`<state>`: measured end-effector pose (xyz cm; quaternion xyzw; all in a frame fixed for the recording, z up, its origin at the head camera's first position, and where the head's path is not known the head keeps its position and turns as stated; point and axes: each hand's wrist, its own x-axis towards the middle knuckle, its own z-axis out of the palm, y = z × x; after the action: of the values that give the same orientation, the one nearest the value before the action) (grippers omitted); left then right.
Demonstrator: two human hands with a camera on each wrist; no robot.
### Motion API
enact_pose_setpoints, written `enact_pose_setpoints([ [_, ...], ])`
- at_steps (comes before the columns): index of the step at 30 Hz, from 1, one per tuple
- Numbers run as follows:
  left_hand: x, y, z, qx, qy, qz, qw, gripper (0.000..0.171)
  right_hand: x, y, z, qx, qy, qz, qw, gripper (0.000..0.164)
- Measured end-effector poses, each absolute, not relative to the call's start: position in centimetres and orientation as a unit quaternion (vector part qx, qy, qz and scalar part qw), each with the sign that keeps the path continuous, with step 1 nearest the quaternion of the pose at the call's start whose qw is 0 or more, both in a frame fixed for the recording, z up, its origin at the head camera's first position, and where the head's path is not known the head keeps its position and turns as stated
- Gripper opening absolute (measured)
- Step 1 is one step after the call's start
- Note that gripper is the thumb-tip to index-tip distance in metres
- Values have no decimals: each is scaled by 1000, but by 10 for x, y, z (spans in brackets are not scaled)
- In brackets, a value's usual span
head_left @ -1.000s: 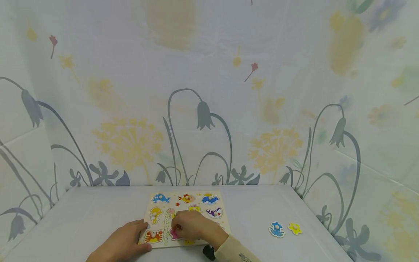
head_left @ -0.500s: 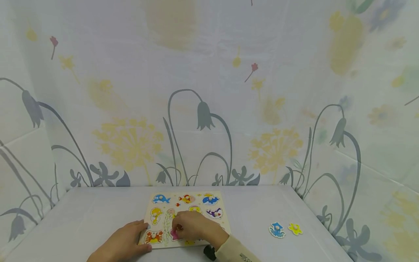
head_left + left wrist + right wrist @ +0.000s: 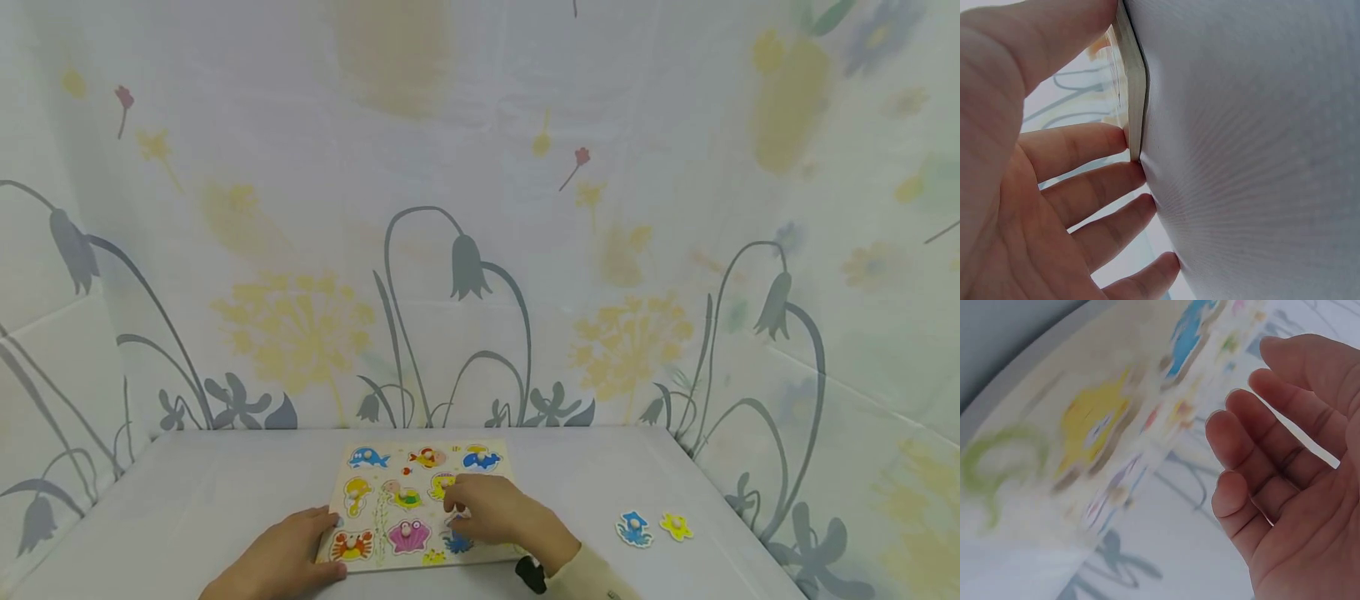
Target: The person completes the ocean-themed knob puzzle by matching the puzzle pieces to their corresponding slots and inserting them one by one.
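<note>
A wooden knob puzzle board (image 3: 384,560) with sea-animal pictures lies on the table. My left hand (image 3: 281,550) rests at its left corner; in the left wrist view the fairly straight fingers (image 3: 1085,147) and thumb touch the board's edge and the white cloth. My right hand (image 3: 495,512) hovers over the board's right part, fingers loosely bent, holding nothing in the right wrist view. Left of it sits a pink-purple shell piece (image 3: 408,537) with a knob. A blue shape (image 3: 458,543) shows partly beneath the hand. Other pictures there are hidden.
On the table right of the board lie a blue octopus-like piece (image 3: 634,530) and a yellow starfish piece (image 3: 677,524), both with knobs. Crab (image 3: 352,545), turtle (image 3: 407,498) and several other figures show on the board. A flower-printed curtain (image 3: 480,333) stands behind the table.
My right hand has let go of the shell piece and moved right, uncovering the shell and the turtle. The left hand has stayed at the board's corner.
</note>
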<state>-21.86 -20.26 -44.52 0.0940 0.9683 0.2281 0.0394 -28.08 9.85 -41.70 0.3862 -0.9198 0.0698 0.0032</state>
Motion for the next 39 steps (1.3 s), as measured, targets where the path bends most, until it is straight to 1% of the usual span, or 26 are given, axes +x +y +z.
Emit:
enact_pose_setpoints([
  [8,-219,-203,-445,91,969,226,46,78,-280,151,-413,340,-937,77,12,13],
  [18,-220,-204,-445,90,969,224,42,79,-275,202,-412,316,-943,87,60,13],
  [27,-218,-203,-445,91,968,229,39,79,-277,239,-418,290,-947,98,97,12],
  [39,-218,-203,-445,91,969,226,35,79,-273,275,-420,227,-963,128,74,14],
])
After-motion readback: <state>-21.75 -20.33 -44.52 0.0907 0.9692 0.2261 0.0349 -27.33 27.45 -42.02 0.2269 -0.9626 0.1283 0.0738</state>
